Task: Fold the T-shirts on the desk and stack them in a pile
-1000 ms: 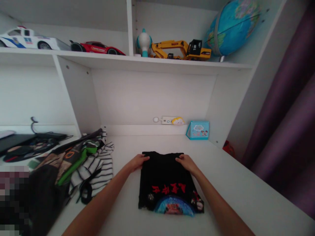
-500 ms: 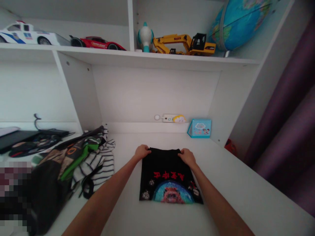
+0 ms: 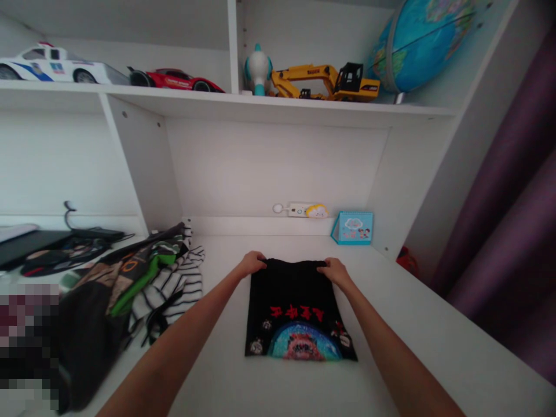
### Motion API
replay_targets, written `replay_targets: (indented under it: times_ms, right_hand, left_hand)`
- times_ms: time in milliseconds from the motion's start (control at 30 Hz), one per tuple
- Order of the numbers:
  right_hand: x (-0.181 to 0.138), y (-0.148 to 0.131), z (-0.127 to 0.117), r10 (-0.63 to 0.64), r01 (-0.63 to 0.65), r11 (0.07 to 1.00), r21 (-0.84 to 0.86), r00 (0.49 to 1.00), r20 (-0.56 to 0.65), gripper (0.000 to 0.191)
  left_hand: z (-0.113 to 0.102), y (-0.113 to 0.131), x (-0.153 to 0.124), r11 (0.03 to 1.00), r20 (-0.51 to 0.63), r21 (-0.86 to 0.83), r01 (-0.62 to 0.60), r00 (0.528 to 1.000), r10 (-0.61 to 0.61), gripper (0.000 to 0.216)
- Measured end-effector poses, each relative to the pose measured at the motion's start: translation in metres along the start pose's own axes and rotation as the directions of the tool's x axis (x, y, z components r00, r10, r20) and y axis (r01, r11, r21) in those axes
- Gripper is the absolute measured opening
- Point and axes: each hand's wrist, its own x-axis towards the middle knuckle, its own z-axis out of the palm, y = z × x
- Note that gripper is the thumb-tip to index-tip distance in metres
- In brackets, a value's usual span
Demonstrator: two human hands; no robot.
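Note:
A black T-shirt (image 3: pixel 295 289), folded into a rough rectangle, lies on the white desk (image 3: pixel 243 388). Red lettering and part of a round blue-and-pink print show upside down on its near half. My left hand (image 3: pixel 252 263) pinches the far left corner of the cloth between thumb and fingers. At the far right corner my right hand (image 3: pixel 336 271) pinches the fabric the same way. Between the two hands the far edge sags slightly.
Left of my arm lies a pile of clothes (image 3: pixel 152 272) with a black-and-white striped piece. A blue desk calendar (image 3: pixel 355 227) and a power strip (image 3: pixel 299 209) are at the back. Above, a shelf (image 3: pixel 278 103) holds toy cars, a yellow toy excavator (image 3: pixel 330 78) and a globe (image 3: pixel 425 46).
Both hands have shifted slightly farther away with the shirt's far edge, the right one also a little rightward. The black cloth looks slightly longer and its far edge wider.

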Motion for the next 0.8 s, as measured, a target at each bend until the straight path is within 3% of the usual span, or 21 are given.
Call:
replay_targets:
  times_ms: [100,200,300,367,433,500,567,633,700,800]
  right_hand:
    - [0.0,-0.018,-0.039,-0.129,0.141,0.984,0.108,0.986,-0.11,0.012]
    - [-0.017,-0.039,-0.085,-0.256,0.309,0.934,0.179,0.929,-0.267,0.014]
    - [-0.06,-0.053,-0.112,-0.421,0.545,0.811,0.215,0.797,-0.432,0.018]
    - [-0.1,-0.055,-0.111,-0.526,0.658,0.732,0.176,0.71,-0.469,0.017]
    - [-0.143,-0.052,-0.099,-0.604,0.681,0.722,0.121,0.706,-0.37,0.018]
    - [-0.181,-0.046,-0.084,-0.664,0.672,0.732,0.113,0.741,-0.103,0.024]
    - [-0.205,-0.04,-0.074,-0.646,0.633,0.762,0.133,0.732,0.217,0.03]
    - [-0.212,-0.033,-0.071,-0.569,0.564,0.814,0.136,0.731,0.375,0.031]
    - [-0.199,-0.027,-0.068,-0.52,0.509,0.851,0.129,0.783,0.342,0.031]
    - [-0.154,-0.016,-0.053,-0.532,0.522,0.847,0.102,0.83,0.169,0.036]
  left_hand:
    - [-0.032,0.024,-0.001,0.989,-0.039,-0.089,-0.121,0.992,0.118,0.019]
    - [-0.074,0.052,-0.012,0.949,-0.136,-0.155,-0.276,0.957,0.256,0.024]
    - [-0.105,0.07,-0.035,0.853,-0.193,-0.177,-0.492,0.867,0.46,0.02]
    - [-0.111,0.069,-0.056,0.8,-0.16,-0.133,-0.585,0.809,0.565,0.015]
    - [-0.105,0.056,-0.078,0.801,-0.065,-0.073,-0.595,0.804,0.591,0.011]
    - [-0.093,0.035,-0.099,0.824,0.099,-0.029,-0.567,0.818,0.566,0.014]
    - [-0.081,0.012,-0.117,0.853,0.277,0.036,-0.52,0.825,0.492,0.027]
    - [-0.072,-0.007,-0.133,0.873,0.377,0.103,-0.477,0.831,0.41,0.047]
    - [-0.066,-0.016,-0.143,0.888,0.361,0.123,-0.442,0.854,0.375,0.058]
    - [-0.053,-0.01,-0.15,0.899,0.277,0.127,-0.42,0.885,0.374,0.048]
